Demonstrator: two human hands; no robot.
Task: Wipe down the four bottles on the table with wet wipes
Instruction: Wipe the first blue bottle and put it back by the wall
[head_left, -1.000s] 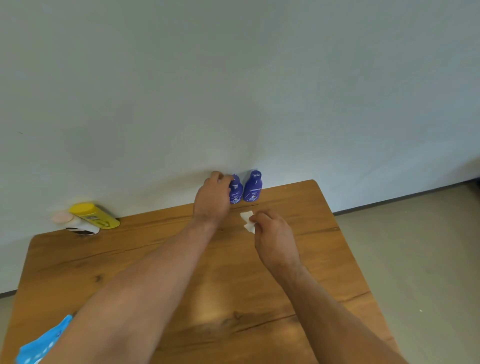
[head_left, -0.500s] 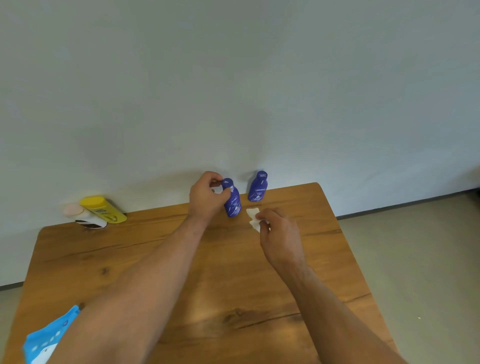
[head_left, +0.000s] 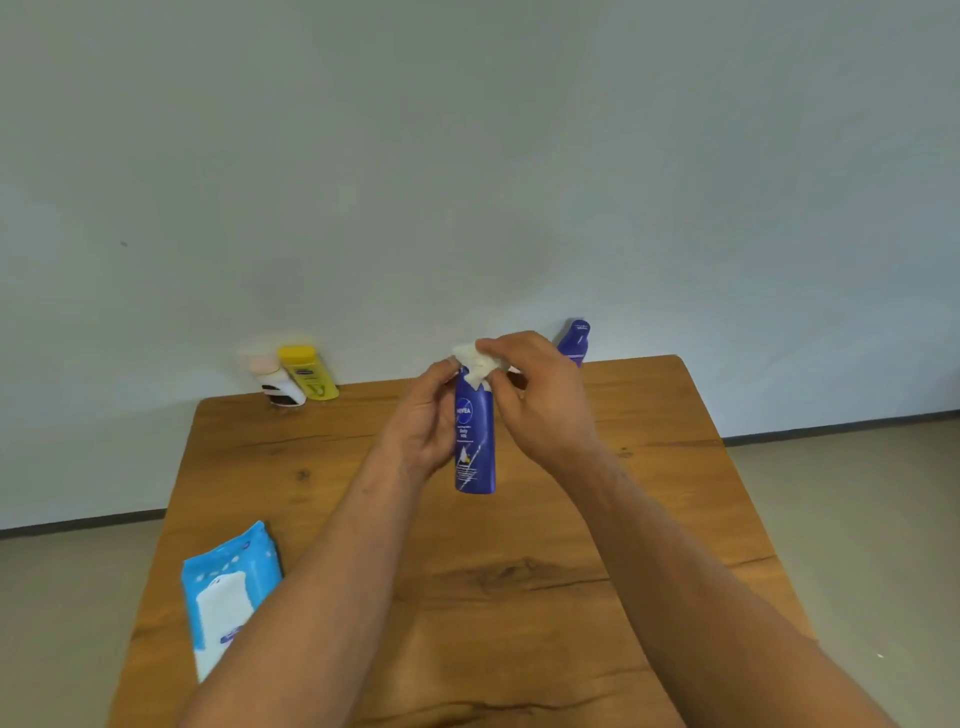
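Nivea body milk bottle (head_left: 474, 436): upright at frame centre, apparently lifted clear of the wooden table (head_left: 649, 467). My left hand (head_left: 423, 421) is curled round its upper body. My right hand (head_left: 540, 400) pinches a bunched wet wipe (head_left: 475, 358) against the cap and neck.

Risks, as I judge them:
- My hold sits high on the bottle. Once the wipe dampens the plastic, it could slide down out of my fingers.
- Rubbing hard at the cap might flip it open (I cannot see the hinge).
- The wipe is wadded small, so patches may be missed.

Count:
- Bottles, four:
  - two blue: this one and a second blue bottle (head_left: 574, 340) just right of my right hand
  - one yellow bottle (head_left: 306, 371)
  - one white bottle with a pink cap (head_left: 275, 382), touching the yellow one, left of centre
- Wipes out: one.
- Wet wipe pack (head_left: 228, 592): one, lower left.
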